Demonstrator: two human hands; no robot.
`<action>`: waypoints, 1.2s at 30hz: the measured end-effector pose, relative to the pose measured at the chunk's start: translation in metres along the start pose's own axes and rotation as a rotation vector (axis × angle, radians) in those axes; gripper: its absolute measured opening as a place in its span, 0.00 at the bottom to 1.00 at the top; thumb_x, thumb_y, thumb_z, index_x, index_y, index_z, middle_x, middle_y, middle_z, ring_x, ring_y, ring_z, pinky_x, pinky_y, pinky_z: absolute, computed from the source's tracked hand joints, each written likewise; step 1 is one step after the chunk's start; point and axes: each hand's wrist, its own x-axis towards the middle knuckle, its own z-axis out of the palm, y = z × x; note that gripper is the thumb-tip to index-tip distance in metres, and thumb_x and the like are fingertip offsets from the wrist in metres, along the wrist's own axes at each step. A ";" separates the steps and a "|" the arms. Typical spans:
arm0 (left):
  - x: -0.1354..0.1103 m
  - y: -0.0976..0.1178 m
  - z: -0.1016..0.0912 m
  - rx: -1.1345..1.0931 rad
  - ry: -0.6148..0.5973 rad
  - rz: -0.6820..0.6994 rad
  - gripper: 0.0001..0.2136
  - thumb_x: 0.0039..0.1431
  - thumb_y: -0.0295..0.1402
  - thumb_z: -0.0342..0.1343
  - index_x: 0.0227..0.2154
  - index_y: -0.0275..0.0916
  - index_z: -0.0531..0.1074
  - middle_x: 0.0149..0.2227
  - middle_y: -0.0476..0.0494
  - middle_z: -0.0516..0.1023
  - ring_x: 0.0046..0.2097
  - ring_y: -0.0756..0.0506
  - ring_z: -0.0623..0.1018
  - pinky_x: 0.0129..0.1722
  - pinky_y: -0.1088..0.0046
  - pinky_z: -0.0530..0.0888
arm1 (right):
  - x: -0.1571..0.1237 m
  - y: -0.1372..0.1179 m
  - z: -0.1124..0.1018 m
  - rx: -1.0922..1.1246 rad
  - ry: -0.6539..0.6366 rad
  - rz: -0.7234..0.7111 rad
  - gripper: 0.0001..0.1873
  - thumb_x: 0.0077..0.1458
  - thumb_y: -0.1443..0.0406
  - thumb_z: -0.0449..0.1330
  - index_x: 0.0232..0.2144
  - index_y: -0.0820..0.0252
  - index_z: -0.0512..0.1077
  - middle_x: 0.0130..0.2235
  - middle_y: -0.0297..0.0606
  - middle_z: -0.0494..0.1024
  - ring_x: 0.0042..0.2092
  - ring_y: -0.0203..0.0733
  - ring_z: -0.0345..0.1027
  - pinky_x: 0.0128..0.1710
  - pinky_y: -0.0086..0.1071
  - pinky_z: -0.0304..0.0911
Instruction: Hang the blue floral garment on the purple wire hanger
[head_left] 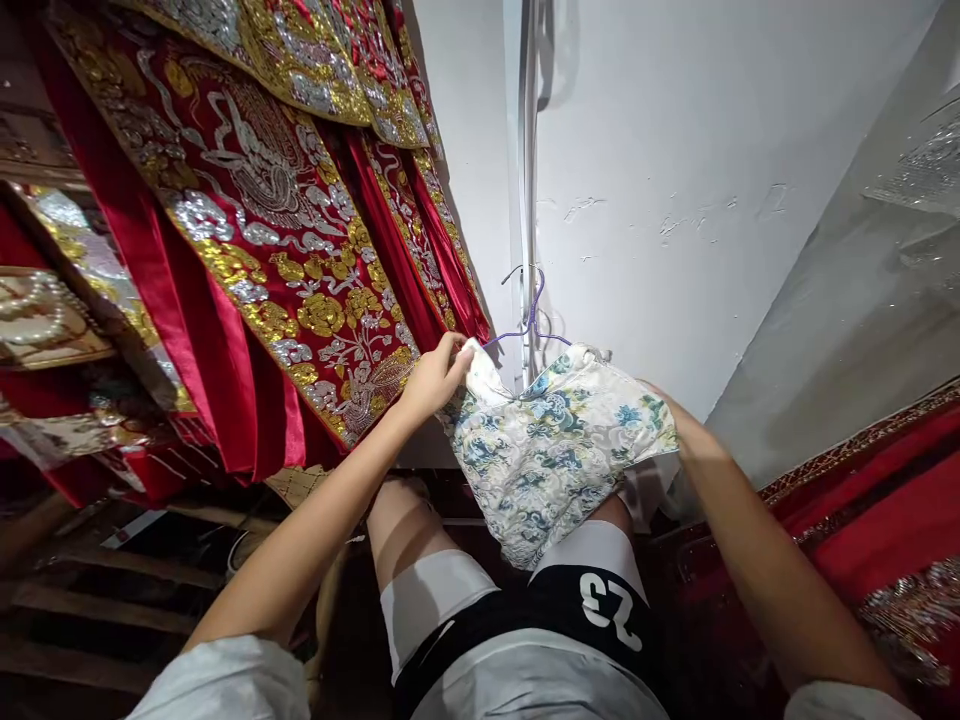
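A white top with a blue and green floral print [555, 450] hangs in front of me on a purple wire hanger [534, 315]. Its neckline faces up, and the lower part falls between my knees. My left hand [441, 375] is closed on the white edge of the top at the left shoulder, thumb over the cloth. On the other side, my right hand [670, 408] is at the right sleeve. The cloth covers its fingers, so I cannot see whether they grip. The hanger's hook stands above the neckline, beside a pale vertical rail.
Red costumes with gold and silver embroidery [300, 240] hang close on the left. The pale vertical rail [525, 180] runs up the white wall [645, 150]. Red beaded fabric [877, 550] lies at the right, below clear plastic covering [885, 300]. Wooden slats [112, 600] are at lower left.
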 end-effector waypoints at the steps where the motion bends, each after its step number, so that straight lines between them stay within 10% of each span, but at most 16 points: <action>1: -0.006 -0.011 -0.003 -0.006 0.005 -0.016 0.17 0.70 0.46 0.47 0.48 0.40 0.71 0.34 0.44 0.80 0.36 0.41 0.78 0.38 0.68 0.70 | 0.003 -0.002 -0.009 0.029 0.010 0.022 0.25 0.46 0.41 0.65 0.34 0.53 0.80 0.32 0.38 0.84 0.39 0.53 0.80 0.41 0.42 0.77; 6: -0.013 -0.032 -0.001 -0.033 0.123 0.053 0.16 0.70 0.44 0.47 0.38 0.39 0.74 0.38 0.41 0.81 0.41 0.42 0.78 0.44 0.66 0.72 | 0.001 -0.024 -0.016 0.053 0.037 0.006 0.21 0.46 0.47 0.72 0.30 0.57 0.78 0.28 0.35 0.81 0.29 0.40 0.74 0.28 0.30 0.70; 15: 0.020 0.052 -0.020 -0.008 0.096 0.251 0.19 0.72 0.43 0.45 0.56 0.40 0.71 0.57 0.38 0.75 0.59 0.38 0.72 0.61 0.55 0.67 | -0.040 -0.051 0.003 0.060 0.372 -0.141 0.17 0.54 0.48 0.67 0.33 0.54 0.74 0.27 0.38 0.78 0.27 0.46 0.72 0.24 0.34 0.66; 22: -0.016 0.082 -0.032 0.101 -0.206 0.189 0.16 0.67 0.46 0.53 0.46 0.39 0.74 0.42 0.38 0.78 0.43 0.38 0.79 0.46 0.59 0.75 | -0.118 -0.064 0.054 -0.078 -0.352 -0.031 0.19 0.58 0.50 0.66 0.45 0.54 0.74 0.41 0.40 0.79 0.38 0.46 0.75 0.33 0.34 0.72; 27: -0.045 0.075 -0.042 0.154 -0.472 0.274 0.13 0.71 0.36 0.44 0.35 0.41 0.72 0.36 0.41 0.77 0.39 0.40 0.79 0.42 0.64 0.75 | -0.106 -0.073 0.087 -0.226 -0.813 -0.234 0.13 0.62 0.59 0.62 0.47 0.57 0.74 0.46 0.41 0.80 0.48 0.47 0.74 0.50 0.39 0.69; 30: -0.055 0.074 -0.055 0.021 -0.519 0.390 0.13 0.71 0.38 0.45 0.35 0.40 0.72 0.37 0.41 0.76 0.40 0.43 0.78 0.42 0.67 0.75 | -0.071 -0.048 0.093 -0.366 -0.534 -0.402 0.09 0.64 0.65 0.57 0.45 0.57 0.73 0.43 0.42 0.80 0.45 0.46 0.74 0.48 0.41 0.71; 32: -0.059 0.078 -0.062 -0.040 -0.495 0.407 0.14 0.72 0.39 0.44 0.36 0.41 0.72 0.39 0.40 0.77 0.41 0.43 0.78 0.45 0.66 0.75 | -0.045 -0.024 0.098 -0.548 -0.176 -0.566 0.25 0.59 0.69 0.57 0.59 0.57 0.66 0.54 0.49 0.75 0.55 0.52 0.70 0.57 0.49 0.66; 36: -0.062 0.091 -0.068 -0.184 -0.471 0.416 0.14 0.72 0.39 0.45 0.37 0.42 0.75 0.43 0.38 0.79 0.49 0.41 0.79 0.52 0.63 0.76 | -0.007 0.010 0.116 -0.899 0.008 -0.867 0.56 0.51 0.72 0.59 0.74 0.52 0.35 0.70 0.54 0.54 0.72 0.64 0.45 0.68 0.66 0.43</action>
